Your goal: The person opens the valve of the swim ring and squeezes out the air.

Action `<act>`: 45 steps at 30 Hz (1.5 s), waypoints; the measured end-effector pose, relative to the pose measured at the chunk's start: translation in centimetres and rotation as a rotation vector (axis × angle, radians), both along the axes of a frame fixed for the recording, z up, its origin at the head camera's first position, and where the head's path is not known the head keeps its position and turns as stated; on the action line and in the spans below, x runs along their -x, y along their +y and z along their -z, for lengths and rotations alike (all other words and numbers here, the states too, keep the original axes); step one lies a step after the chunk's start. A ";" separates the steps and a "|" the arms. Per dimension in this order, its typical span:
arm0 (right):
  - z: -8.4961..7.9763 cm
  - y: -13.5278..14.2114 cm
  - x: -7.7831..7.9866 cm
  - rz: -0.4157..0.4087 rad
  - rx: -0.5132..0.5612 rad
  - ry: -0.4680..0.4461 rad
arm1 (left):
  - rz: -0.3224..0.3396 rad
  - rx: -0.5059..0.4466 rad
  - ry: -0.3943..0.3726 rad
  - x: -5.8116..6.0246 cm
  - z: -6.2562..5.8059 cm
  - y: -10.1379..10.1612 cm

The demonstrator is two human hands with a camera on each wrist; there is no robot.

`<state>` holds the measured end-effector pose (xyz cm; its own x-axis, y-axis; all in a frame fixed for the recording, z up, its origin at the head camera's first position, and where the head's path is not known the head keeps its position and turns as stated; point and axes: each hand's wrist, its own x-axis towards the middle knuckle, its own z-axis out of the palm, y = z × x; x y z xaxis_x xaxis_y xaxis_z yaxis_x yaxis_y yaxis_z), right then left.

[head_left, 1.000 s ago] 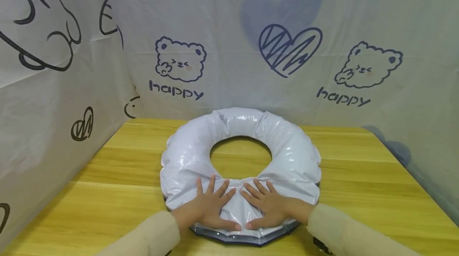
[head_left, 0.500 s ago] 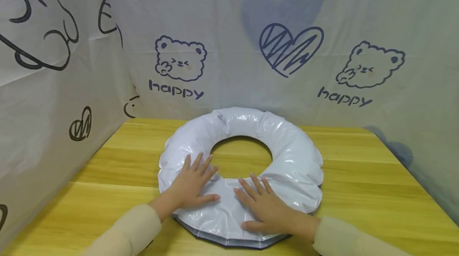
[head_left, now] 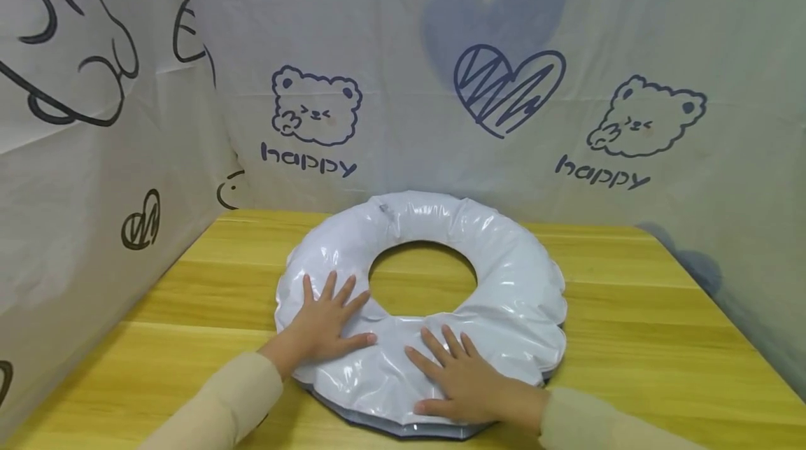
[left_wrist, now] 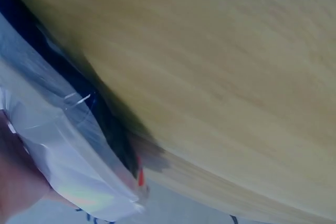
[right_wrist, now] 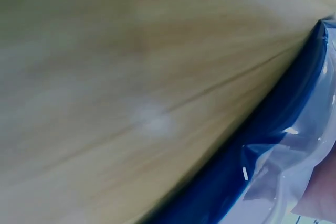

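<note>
A white, glossy inflatable swim ring [head_left: 504, 254] lies flat on the wooden table, puffed at the back and flatter and creased at the front. On its left front part rests my left hand [head_left: 324, 324], fingers spread and straight. My right hand [head_left: 462, 380] lies on the front right part, fingers also spread. Both wrist views show the ring's side: a dark lower edge [left_wrist: 79, 82] beneath clear, shiny plastic in the left one, and a blue underside [right_wrist: 262, 124] in the right one. Only a bit of each hand shows there.
The wood-grain table [head_left: 636, 324] extends on both sides of the ring. A pale cloth [head_left: 403, 142] printed with bears and hearts hangs right behind it. Another cloth [head_left: 75, 212] hangs along the left side.
My hands have moved apart from the front middle of the ring. The left went left and farther up the ring; the right moved slightly. The front of the ring looks fuller.
</note>
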<state>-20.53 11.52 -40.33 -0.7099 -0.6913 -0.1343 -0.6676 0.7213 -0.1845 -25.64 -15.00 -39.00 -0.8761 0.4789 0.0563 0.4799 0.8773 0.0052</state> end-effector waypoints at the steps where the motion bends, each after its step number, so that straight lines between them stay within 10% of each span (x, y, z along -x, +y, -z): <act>1: 0.1 0.3 0.1 -0.005 -0.004 -0.003 | -0.012 0.008 -0.007 -0.2 -0.1 0.2; 18: -1.0 5.3 1.7 -0.160 -0.074 0.227 | -0.100 0.190 -0.020 -4.1 -1.2 4.2; 29: -2.4 6.5 2.1 0.026 -0.022 0.051 | -0.054 0.203 -0.053 -6.3 -2.0 6.5; 45: -1.1 7.6 4.0 0.265 -0.052 0.144 | 0.098 0.117 -0.078 -9.1 -2.4 10.8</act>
<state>-24.51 19.11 -39.26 -0.8791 -0.4741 -0.0496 -0.4712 0.8800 -0.0599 -16.55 -4.18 -36.61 -0.8247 0.5611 -0.0711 0.5649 0.8234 -0.0540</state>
